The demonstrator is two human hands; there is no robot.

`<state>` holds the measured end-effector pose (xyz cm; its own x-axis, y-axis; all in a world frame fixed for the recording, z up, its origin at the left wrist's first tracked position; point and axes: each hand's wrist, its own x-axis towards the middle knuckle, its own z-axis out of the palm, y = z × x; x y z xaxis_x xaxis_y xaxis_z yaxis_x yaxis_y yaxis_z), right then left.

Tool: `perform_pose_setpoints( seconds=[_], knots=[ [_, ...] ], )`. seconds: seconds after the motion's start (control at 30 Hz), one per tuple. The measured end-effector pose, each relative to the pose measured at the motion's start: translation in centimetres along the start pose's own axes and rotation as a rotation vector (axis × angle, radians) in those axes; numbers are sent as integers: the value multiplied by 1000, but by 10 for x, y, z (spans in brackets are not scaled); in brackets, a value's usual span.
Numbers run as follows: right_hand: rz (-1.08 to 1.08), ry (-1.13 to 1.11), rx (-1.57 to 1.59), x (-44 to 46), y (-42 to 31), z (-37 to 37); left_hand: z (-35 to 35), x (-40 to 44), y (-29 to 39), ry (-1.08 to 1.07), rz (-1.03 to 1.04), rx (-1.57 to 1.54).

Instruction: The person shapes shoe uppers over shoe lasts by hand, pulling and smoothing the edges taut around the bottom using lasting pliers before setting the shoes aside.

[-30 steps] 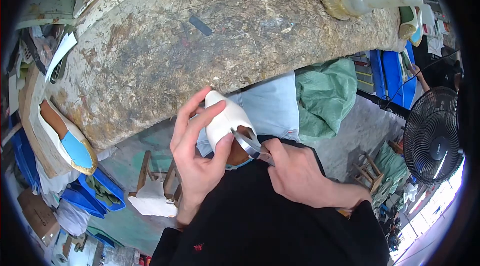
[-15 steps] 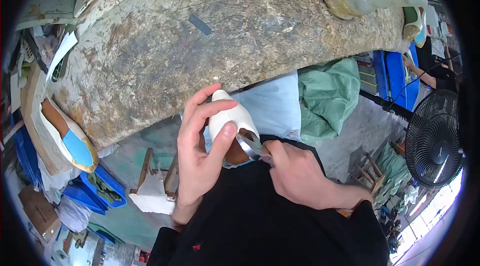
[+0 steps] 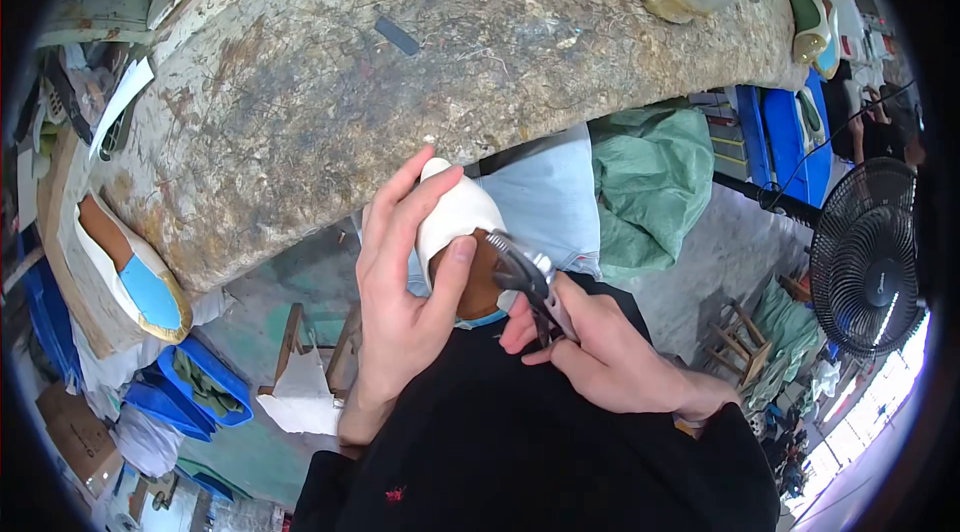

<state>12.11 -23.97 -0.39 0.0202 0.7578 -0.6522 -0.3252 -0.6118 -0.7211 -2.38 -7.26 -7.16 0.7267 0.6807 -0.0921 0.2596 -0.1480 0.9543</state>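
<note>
Pliers (image 3: 527, 277) with black, ridged jaws and silvery metal parts are in my right hand (image 3: 620, 357), its fingers wrapped around the handles, so I have a firm hold on them. I see the jaws slant up to the rim of a white shoe (image 3: 462, 210), right at the edge of its brown face (image 3: 468, 277); whether they pinch the material, I cannot tell from this far-off feed. The shoe is in front of the black top (image 3: 500, 432), just off the near edge of the workbench (image 3: 320, 102), with its narrow end pointing toward the bench and a light blue band (image 3: 482, 321) at the end nearest the body. My left hand (image 3: 400, 297) grasps it from the left side, fingers laid along the white part and the thumb pressed on the rim by the brown face.

At the bench's left end I have a second shoe (image 3: 133, 272), white-sided with brown and blue areas and a gold end. A dark strip (image 3: 397, 36) lies on the stained, scratched bench. Below the bench edge, pale blue denim (image 3: 545, 197) shows beside a green cloth (image 3: 655, 187). Off to my right I see a black fan (image 3: 868, 257), and farther back another person (image 3: 883, 139), only partly visible. On the lower left I make out blue bins (image 3: 168, 407) near a wooden stool (image 3: 288, 344).
</note>
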Motion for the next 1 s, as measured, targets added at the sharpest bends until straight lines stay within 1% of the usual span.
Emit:
perform_pose_setpoints(
  seconds=[0.07,0.13,0.17,0.23,0.27,0.33,0.37,0.4,0.47,0.5,0.53,0.63,0.67,0.73,0.77,0.8,0.87,0.9,0.93,0.97,1.0],
  knots=[
    [11,23,7,-3,-2,-2,-3,1,-2,-10,30,17],
    [-92,13,-6,-11,-3,-8,-8,3,-3,-11,55,31],
    [-207,123,-109,-11,-5,-6,-11,5,-1,-39,74,29],
    [-333,421,-417,8,0,4,-12,7,2,-61,97,25],
    [-407,560,-381,26,0,11,-9,7,2,-44,87,12],
    [-466,627,-499,56,-11,7,-4,7,1,-20,83,-3],
    [-514,624,-473,67,-14,5,-1,5,0,10,61,-37],
    [-518,620,-478,69,-16,2,0,5,-2,41,42,-71],
    [-570,498,-548,71,-17,-4,0,3,-4,47,43,-70],
    [-679,510,-545,75,-13,-6,-1,1,-5,46,43,-69],
    [-678,504,-546,77,-9,-8,0,3,-5,42,63,-51],
    [-814,538,-534,82,-2,-12,1,5,-2,44,61,-65],
    [-815,530,-535,83,-1,-10,1,5,-2,47,60,-64],
    [-811,594,-584,83,3,-6,-1,5,-3,45,53,-81],
    [-859,580,-595,84,6,-7,-1,5,-4,35,49,-101],
    [-857,581,-595,83,7,-4,-2,5,-4,34,48,-101],
    [-684,587,-290,76,9,4,-5,5,-5,25,41,-125],
    [-635,514,-158,66,13,3,-5,6,-5,27,39,-124],
    [-587,474,-80,55,0,4,-6,6,-5,17,28,-135],
    [-444,485,-6,39,-14,10,-7,6,-4,6,16,-146],
    [-323,385,12,23,-14,12,-7,5,-3,7,14,-143]
  ],
)
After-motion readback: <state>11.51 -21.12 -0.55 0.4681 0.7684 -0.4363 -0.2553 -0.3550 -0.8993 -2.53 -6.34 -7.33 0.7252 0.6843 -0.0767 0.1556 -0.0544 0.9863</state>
